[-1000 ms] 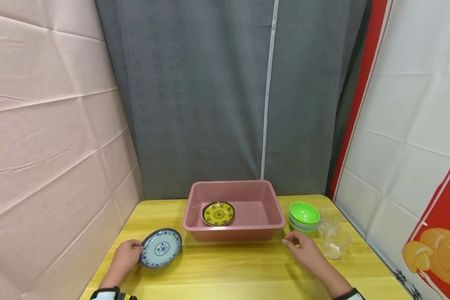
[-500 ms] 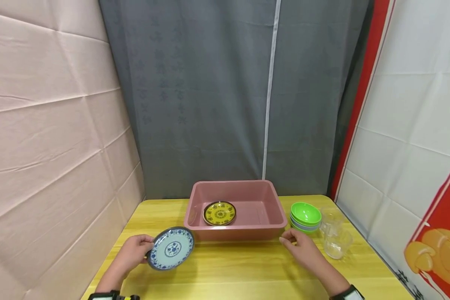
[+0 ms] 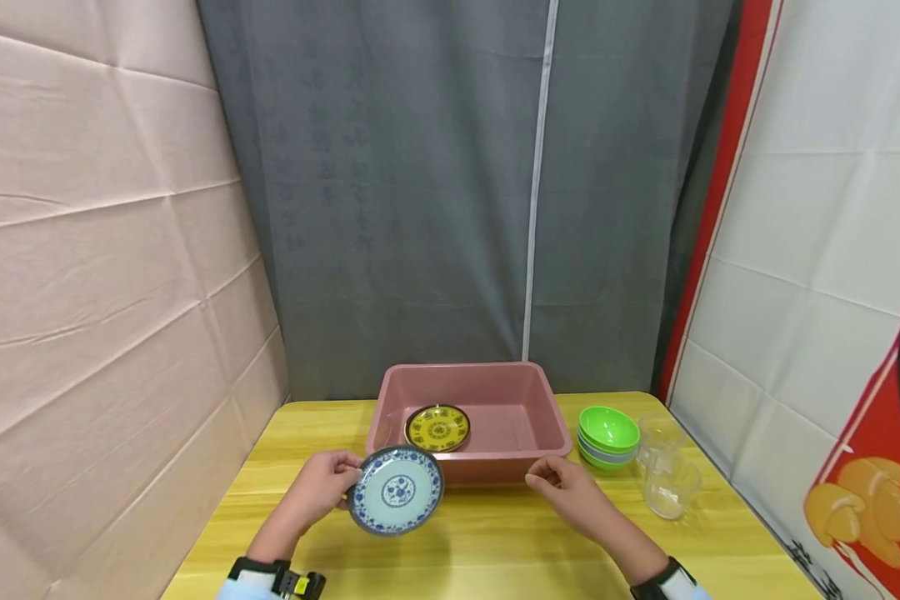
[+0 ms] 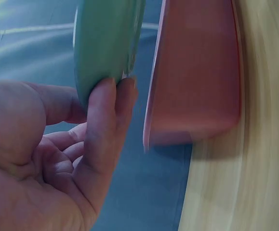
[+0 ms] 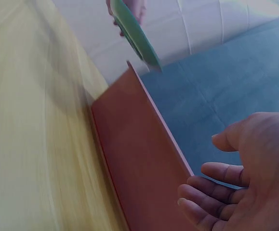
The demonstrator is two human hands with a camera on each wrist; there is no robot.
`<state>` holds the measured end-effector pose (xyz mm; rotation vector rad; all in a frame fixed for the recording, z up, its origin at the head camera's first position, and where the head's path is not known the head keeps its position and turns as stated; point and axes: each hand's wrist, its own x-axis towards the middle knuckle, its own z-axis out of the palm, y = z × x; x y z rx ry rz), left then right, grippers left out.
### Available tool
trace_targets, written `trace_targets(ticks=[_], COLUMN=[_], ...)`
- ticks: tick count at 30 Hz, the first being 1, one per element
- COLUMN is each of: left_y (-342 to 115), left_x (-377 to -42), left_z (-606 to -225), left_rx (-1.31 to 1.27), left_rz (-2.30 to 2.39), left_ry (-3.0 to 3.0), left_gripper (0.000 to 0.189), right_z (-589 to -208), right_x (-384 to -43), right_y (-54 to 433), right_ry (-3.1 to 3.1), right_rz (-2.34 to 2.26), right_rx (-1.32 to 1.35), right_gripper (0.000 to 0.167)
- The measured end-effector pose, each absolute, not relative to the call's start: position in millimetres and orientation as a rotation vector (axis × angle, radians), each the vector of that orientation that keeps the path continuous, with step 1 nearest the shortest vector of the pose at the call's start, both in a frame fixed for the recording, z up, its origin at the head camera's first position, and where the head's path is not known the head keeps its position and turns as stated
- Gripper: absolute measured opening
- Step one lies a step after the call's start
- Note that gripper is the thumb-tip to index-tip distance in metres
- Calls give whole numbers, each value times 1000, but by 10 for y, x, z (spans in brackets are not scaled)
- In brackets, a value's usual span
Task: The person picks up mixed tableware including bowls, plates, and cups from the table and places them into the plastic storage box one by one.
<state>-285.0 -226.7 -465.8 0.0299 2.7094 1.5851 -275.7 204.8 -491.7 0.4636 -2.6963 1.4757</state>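
My left hand [image 3: 322, 490] pinches the left edge of a blue-and-white patterned plate [image 3: 397, 492], thumb on one face and fingers on the other. The plate is held tilted above the table, in front of a pink plastic basin [image 3: 487, 469]. Inside the basin, on its left side, lies a yellow patterned plate [image 3: 438, 428] with a dark rim. Near the basin's front right corner hovers my right hand [image 3: 573, 496], its fingers loosely curled with nothing in them. The right wrist view shows this hand [image 5: 255, 178] beside the basin wall [image 5: 134, 149].
A stack of bowls [image 3: 609, 433], green and grey, stands right of the basin. Clear glass cups [image 3: 671, 483] stand beside it at the table's right side. Fabric walls close in the wooden table [image 3: 525, 558] at the left, back and right.
My left hand has carried the blue-and-white plate to the right and slightly up, from the table's left side to before the basin. My right hand has shifted a little left.
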Motion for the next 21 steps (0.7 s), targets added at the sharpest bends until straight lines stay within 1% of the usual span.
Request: trace_targets(ticks=[5, 8, 14, 21], left_y=[-2043, -1923, -1735, -1599], left_x=[-2876, -2880, -2872, -2881], left_z=[-4632, -4638, -4679, -4756], left_rx=[149, 212, 265, 248], left_rz=[1594, 1597, 1646, 1703], left_ry=[2688, 2672, 2649, 2609], left_gripper=[17, 18, 18, 20], right_z=[-4904, -4908, -4936, -4981], right_x=[-2780, -2774, -2772, -2772], right_y=[1825, 1684, 1472, 1373], right_ry=[-2637, -2597, -2528, -2496], right_rz=[1554, 1673, 1958, 2085], right_rx=[611, 640, 569, 460], right_gripper=[19, 20, 24, 25])
